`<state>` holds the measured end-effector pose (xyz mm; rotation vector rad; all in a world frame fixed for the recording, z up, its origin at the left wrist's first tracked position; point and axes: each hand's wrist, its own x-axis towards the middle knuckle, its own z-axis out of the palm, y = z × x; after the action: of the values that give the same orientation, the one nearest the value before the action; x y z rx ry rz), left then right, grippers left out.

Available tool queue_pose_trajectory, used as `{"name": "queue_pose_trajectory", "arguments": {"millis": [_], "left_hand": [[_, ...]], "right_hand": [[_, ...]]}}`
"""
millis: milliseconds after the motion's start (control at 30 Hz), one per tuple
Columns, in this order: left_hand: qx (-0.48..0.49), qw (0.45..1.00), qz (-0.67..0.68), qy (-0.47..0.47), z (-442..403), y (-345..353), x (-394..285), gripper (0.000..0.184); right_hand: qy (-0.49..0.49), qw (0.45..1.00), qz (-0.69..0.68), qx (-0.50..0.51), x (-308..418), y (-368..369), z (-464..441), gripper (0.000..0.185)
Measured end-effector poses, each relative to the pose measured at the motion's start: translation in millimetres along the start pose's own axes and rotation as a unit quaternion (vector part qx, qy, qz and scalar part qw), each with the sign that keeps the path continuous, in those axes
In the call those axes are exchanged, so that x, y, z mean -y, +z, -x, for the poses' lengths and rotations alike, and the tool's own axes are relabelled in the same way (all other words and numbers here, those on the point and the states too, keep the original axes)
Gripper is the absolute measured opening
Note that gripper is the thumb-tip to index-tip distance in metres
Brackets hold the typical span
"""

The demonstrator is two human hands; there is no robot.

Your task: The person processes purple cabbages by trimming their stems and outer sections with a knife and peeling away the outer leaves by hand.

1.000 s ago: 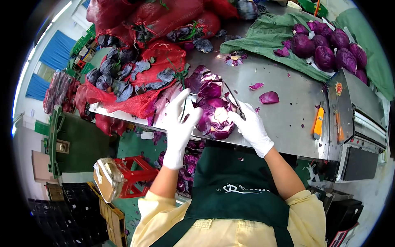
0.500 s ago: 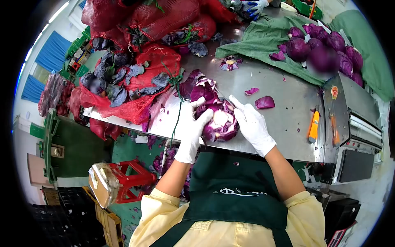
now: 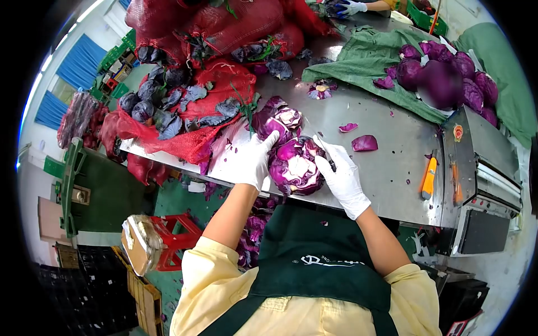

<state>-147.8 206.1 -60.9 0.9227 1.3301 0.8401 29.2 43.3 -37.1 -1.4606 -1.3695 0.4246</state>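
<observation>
A trimmed red cabbage (image 3: 297, 171) sits at the table's near edge between my hands, its pale cut base facing up. My gloved left hand (image 3: 255, 162) is closed at its left, thumb and fingertips on a loose purple cabbage leaf (image 3: 277, 129). Just beyond lies a piece with a pale cut face (image 3: 290, 116). My gloved right hand (image 3: 342, 176) is at the cabbage's right side, closed around a small knife (image 3: 333, 166); only a bit of its dark handle shows clearly, and the blade is mostly hidden.
Red mesh sacks (image 3: 235, 28) and dark-leaved cabbages (image 3: 151, 92) crowd the left. Peeled cabbages (image 3: 443, 78) rest on green cloth (image 3: 353, 56) at the right. An orange cutter (image 3: 428, 178) lies near a machine (image 3: 482, 162). Another person's gloved hand (image 3: 352, 8) is at the back.
My left hand has drawn back from the top of the cabbage to its left side, with the leaf pulled away. The right hand has turned, bringing the dark handle into sight.
</observation>
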Motion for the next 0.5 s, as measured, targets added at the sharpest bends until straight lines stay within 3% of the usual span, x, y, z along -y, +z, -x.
{"name": "queue_pose_trajectory", "arguments": {"millis": [33, 67, 133, 167, 200, 267, 300, 400, 433, 467, 500], "left_hand": [[0.036, 0.995, 0.066, 0.06, 9.8, -4.7, 3.1, 0.063], [-0.093, 0.976, -0.096, 0.173, 17.4, -6.4, 4.3, 0.061], [-0.259, 0.851, -0.167, 0.426, 66.0, -0.5, -5.7, 0.059], [-0.19, 0.804, -0.146, 0.544, 79.6, -0.5, -8.2, 0.058], [-0.049, 0.818, -0.197, 0.538, 94.0, -1.4, -13.6, 0.058], [-0.006, 0.789, -0.39, 0.475, 90.1, 4.5, 8.4, 0.061], [0.076, 0.887, -0.247, 0.383, 85.9, 5.1, 6.8, 0.062], [0.033, 0.856, -0.353, 0.375, 90.3, 4.8, 5.3, 0.061], [0.022, 0.861, -0.349, 0.368, 95.3, 8.5, 3.7, 0.06], [0.024, 0.861, -0.351, 0.367, 94.3, 10.3, 6.0, 0.06], [0.016, 0.871, -0.33, 0.365, 92.0, 12.7, 7.8, 0.061]], "right_hand": [[0.01, 1.0, 0.0, 0.006, 1.4, -1.1, 0.9, 0.045], [0.018, 1.0, 0.001, 0.011, 1.9, -2.5, -0.1, 0.045], [0.01, 1.0, 0.016, -0.006, -5.2, 1.6, -1.6, 0.045], [0.006, 0.999, 0.031, -0.017, -7.8, 3.9, 0.8, 0.044], [0.012, 0.999, 0.031, -0.018, -5.2, 2.1, 1.6, 0.044], [0.041, 0.998, 0.033, 0.019, 3.6, -5.0, -5.5, 0.042], [0.011, 0.999, 0.045, 0.019, 6.1, -8.9, -8.2, 0.041], [0.032, 0.997, 0.057, 0.034, 18.3, -23.0, -8.0, 0.04], [-0.081, 0.995, 0.046, -0.018, 7.2, -13.6, -9.1, 0.043], [-0.078, 0.996, 0.046, -0.019, 5.6, -13.9, -5.5, 0.043], [-0.015, 0.99, 0.126, 0.054, 17.6, -18.3, -4.7, 0.045]]}}
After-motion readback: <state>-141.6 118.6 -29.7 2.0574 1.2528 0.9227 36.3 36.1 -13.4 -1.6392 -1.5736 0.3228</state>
